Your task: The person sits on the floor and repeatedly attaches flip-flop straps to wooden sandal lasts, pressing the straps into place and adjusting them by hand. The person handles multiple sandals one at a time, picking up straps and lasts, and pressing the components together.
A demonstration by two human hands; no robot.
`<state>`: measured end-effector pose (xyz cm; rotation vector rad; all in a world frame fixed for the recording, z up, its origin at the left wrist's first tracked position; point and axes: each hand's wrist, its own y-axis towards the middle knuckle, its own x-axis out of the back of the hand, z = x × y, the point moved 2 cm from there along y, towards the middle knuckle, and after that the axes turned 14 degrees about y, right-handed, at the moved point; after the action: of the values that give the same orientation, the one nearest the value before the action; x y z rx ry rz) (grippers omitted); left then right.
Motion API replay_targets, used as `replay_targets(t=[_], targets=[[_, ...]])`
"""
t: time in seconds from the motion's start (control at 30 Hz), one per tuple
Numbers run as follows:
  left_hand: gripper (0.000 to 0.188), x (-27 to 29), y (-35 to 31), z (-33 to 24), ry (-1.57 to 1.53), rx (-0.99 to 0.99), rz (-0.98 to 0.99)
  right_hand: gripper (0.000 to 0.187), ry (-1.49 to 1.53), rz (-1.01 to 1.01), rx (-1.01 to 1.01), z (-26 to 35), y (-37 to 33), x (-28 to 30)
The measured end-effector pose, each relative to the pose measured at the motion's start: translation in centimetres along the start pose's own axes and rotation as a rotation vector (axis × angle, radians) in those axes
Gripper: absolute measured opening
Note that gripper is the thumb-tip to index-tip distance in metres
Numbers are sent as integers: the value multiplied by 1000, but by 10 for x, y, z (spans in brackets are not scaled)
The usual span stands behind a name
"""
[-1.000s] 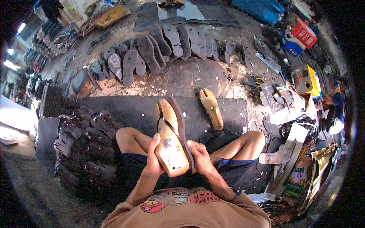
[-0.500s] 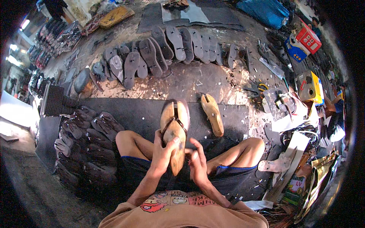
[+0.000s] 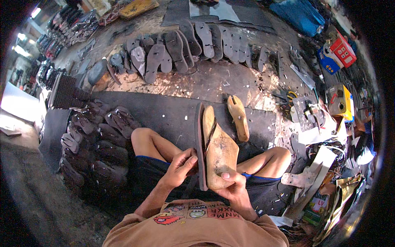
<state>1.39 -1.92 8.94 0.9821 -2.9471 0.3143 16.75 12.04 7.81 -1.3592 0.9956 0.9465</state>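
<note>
A wooden shoe last (image 3: 222, 154) stands on its side in front of my body, with a dark flip-flop (image 3: 200, 144) fitted against its left face. The flip-flop's thin strap crosses the last near the toe. My right hand (image 3: 232, 187) grips the heel end of the last, thumb on top. At the sole's left edge, my left hand (image 3: 180, 168) is closed with its fingertips against the flip-flop; part of its grip is hidden. A second wooden last (image 3: 238, 119), with a slot at its toe, lies on the dark mat (image 3: 164, 113) beyond my hands.
Several grey soles (image 3: 177, 47) stand in a row across the far floor. Finished-looking flip-flops (image 3: 105, 142) are piled at the left. On the right are yellow-handled pliers (image 3: 291, 95), a yellow box (image 3: 340, 101), paper scraps and a tin (image 3: 317, 206).
The last and flip-flop have turned from facing up to sideways, showing the sole's edge. My right hand has taken the heel; my left hand has shifted from the last to the sole's side.
</note>
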Motion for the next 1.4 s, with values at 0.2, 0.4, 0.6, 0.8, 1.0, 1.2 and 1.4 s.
replay_targets(t=[0.2, 0.4, 0.6, 0.8, 1.0, 1.2, 1.4], targets=[[27, -28, -26, 52, -707, 519, 150, 136, -994, 181, 172, 1, -6, -79], [60, 14, 35, 76, -581, 204, -113, 127, -1072, 131, 565, 6, 50, -43], [51, 14, 44, 92, -65, 29, -341, 124, -1375, -45, 613, -27, 92, -7], [40, 148, 51, 38, 721, 3, -612, 108, -923, -61, 331, -18, 57, 34], [71, 117, 5, -5, 868, -25, -199, 110, -2054, -57, 912, 41, 93, -40], [69, 56, -42, 20, 579, -32, -75, 69, -1525, 6, 168, 84, 119, 10], [50, 125, -84, 63, 659, 322, -732, 110, -1769, 249, 85, 60, 107, -28]])
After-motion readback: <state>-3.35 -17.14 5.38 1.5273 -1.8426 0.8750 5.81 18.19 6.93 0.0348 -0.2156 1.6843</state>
